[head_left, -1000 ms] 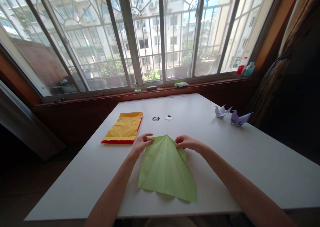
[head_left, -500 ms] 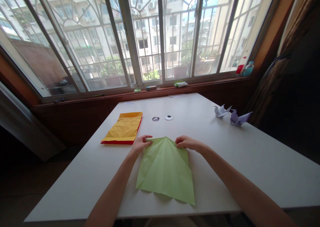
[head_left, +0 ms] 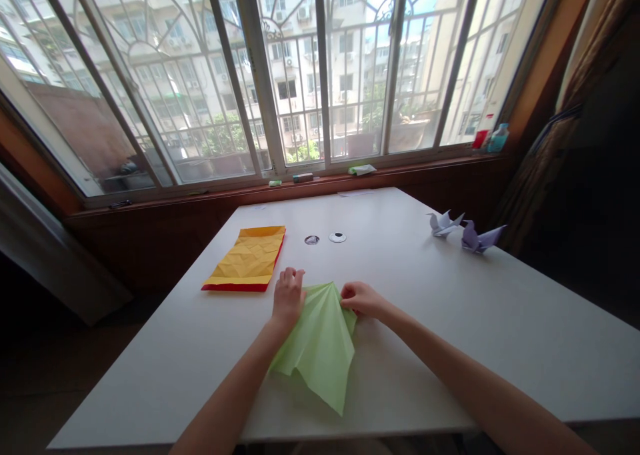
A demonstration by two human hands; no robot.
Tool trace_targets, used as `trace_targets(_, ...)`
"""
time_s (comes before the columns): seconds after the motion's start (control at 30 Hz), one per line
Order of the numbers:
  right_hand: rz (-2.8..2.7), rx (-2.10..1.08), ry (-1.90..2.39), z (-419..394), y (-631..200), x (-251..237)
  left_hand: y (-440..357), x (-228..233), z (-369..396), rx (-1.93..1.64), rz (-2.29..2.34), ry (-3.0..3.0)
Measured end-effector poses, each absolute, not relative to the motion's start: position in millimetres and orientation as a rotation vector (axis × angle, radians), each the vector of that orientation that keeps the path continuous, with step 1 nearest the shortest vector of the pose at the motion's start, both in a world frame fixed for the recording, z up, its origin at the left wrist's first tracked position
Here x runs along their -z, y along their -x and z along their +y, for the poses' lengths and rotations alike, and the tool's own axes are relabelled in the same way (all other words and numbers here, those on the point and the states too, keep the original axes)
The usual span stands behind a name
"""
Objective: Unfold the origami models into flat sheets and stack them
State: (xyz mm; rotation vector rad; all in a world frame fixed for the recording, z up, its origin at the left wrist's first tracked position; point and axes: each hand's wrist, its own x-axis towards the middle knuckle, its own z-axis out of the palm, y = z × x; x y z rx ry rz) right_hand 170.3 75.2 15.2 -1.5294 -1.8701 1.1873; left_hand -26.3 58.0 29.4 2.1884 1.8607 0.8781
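A light green sheet of origami paper (head_left: 320,348) lies in front of me on the white table (head_left: 430,361). Creases fan out across it from a point at its far edge, and its sides are drawn inward so that it stands in pleats. My left hand (head_left: 289,295) is closed on the paper's upper left edge, its fingertips partly hidden behind the hand. On the other side my right hand (head_left: 363,299) pinches the upper right edge between thumb and fingers.
Left of my hands lies creased yellow paper (head_left: 247,258) with red beneath it. Two folded paper cranes, one white (head_left: 444,223) and one purple (head_left: 480,237), stand at the right. Two round inserts, one a cable hole cover (head_left: 337,237), sit beyond the paper. A windowsill (head_left: 225,193) runs behind.
The green paper went from spread nearly flat to gathered into pleats and narrower. My right hand moved left and slightly nearer me; my left hand turned over the paper's edge.
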Motion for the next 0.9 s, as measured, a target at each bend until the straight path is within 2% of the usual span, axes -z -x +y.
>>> trace_targets(0.13,-1.871,-0.925,1.594,77.2,-179.0,-16.2,1.2,-30.0,43.9,-0.619,1.764,-2.382)
trace_targets(0.27,-1.865,-0.845,1.619,77.4,-181.8,-17.5,-11.4,-23.6,35.2,-0.439,1.737,-2.478)
trace_targets(0.63,-1.712,-1.051,1.567,83.3,-183.6,-9.4,-16.4,-4.8,56.7,-0.413,1.957,-2.389)
trace_targets(0.9,-1.578,-1.189,1.590,83.3,-181.7,-16.0,-11.4,9.5,59.0,-0.423,1.899,-2.344)
